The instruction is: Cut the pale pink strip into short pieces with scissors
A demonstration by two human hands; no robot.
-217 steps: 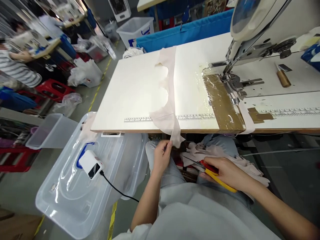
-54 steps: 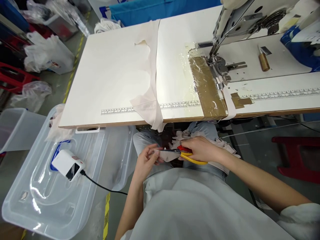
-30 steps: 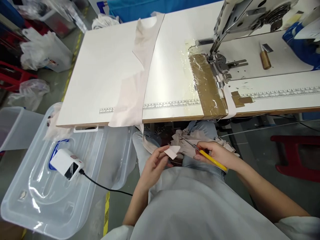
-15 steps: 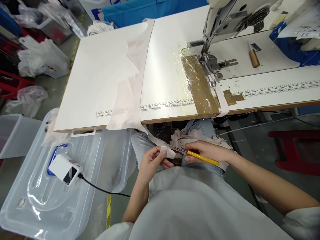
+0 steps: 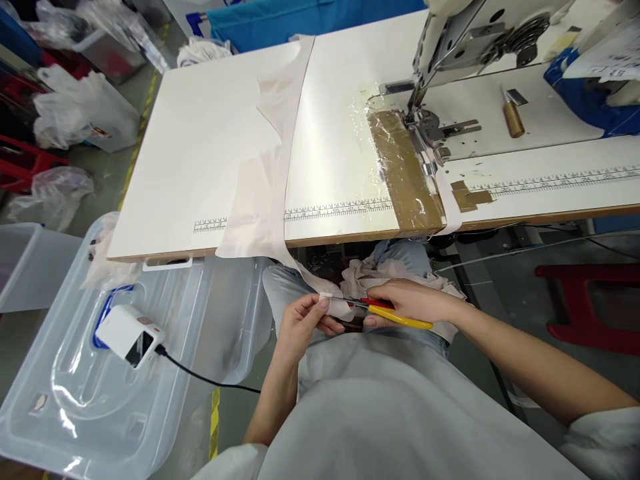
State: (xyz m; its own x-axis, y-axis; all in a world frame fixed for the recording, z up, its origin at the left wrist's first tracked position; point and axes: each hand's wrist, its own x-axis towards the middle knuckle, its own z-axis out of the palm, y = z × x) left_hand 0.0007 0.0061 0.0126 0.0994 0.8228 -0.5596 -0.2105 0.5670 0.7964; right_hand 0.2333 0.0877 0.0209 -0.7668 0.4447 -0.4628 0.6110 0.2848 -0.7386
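A pale pink fabric piece (image 5: 265, 173) lies across the white sewing table (image 5: 200, 147) and hangs over its front edge into my lap. My left hand (image 5: 300, 322) pinches the hanging end of that fabric between thumb and fingers. My right hand (image 5: 407, 301) grips thread snips (image 5: 387, 312) with red and yellow handles, blades pointing left at the pinched fabric end. More pale fabric pieces (image 5: 390, 270) are bunched on my lap under the table.
A sewing machine (image 5: 465, 40) stands at the back right, with brown tape (image 5: 405, 173) on the table before its needle. A clear plastic bin lid (image 5: 115, 387) with a white device (image 5: 130, 331) and black cable sits at the left. A red stool (image 5: 590, 307) stands at the right.
The fabric on the table was spread out and drawn down to my lap. Both hands came together, and the snips' blades now meet the fabric end held by my left hand.
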